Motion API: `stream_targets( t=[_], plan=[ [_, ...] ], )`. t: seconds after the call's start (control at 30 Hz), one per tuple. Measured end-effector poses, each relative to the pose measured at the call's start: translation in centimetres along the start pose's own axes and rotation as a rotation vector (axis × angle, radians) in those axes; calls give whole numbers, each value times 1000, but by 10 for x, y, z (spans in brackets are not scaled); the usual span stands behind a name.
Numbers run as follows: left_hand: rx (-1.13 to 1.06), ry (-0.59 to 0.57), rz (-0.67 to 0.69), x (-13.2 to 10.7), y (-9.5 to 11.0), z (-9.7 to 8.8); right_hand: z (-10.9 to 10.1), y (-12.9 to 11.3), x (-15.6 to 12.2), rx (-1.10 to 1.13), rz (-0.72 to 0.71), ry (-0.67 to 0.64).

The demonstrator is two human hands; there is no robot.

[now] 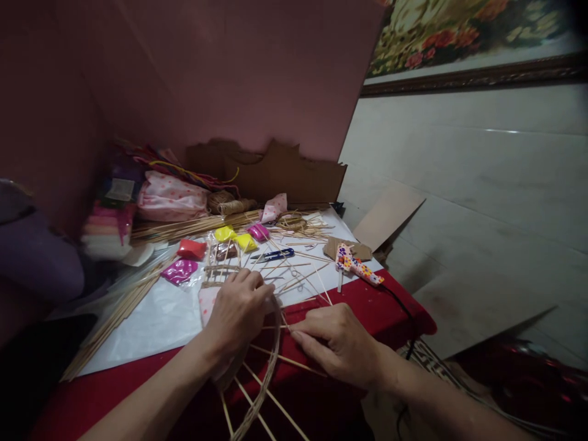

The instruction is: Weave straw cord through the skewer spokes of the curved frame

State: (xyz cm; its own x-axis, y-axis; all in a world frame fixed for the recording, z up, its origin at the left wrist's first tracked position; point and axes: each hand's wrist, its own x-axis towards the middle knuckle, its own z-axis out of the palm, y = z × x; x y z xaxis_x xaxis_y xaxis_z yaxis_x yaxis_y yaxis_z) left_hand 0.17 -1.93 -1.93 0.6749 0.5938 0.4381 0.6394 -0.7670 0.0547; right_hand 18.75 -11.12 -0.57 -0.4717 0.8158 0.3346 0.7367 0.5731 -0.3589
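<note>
over the red cloth (386, 315), the left hand (239, 309) grips a frame of sticks and twine (263, 393); the right hand (339, 344) pinches a thin strand (284, 318) beside it.

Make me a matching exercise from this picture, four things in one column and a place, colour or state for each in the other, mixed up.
Things:
1. right hand
2. snips
3. jagged-edged cardboard
4. corded tool

Descriptions:
A. floral-patterned
B. fingers bent, just right of the curved twine band
C. standing along the back of the table
D. dark blue handles

Pairs: 1-B, 2-D, 3-C, 4-A
</note>
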Motion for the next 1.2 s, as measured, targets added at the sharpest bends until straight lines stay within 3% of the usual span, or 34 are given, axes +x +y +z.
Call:
stream_targets(
  t=[0.2,0.33,0.63,0.9,1.2],
  plan=[
    [-222,-130,191,-1,9,-13,-2,0,0,35,-17,21],
    [-229,-214,194,-2,14,-11,-1,1,-3,29,2,10],
    [-123,-257,215,-3,11,3,-4,1,-6,2,0,8],
    [-22,-181,151,-4,12,-4,-10,-2,-7,11,7,96],
    [-98,38,17,-8,8,2,-11,-12,-5,40,-23,82]
  ],
)
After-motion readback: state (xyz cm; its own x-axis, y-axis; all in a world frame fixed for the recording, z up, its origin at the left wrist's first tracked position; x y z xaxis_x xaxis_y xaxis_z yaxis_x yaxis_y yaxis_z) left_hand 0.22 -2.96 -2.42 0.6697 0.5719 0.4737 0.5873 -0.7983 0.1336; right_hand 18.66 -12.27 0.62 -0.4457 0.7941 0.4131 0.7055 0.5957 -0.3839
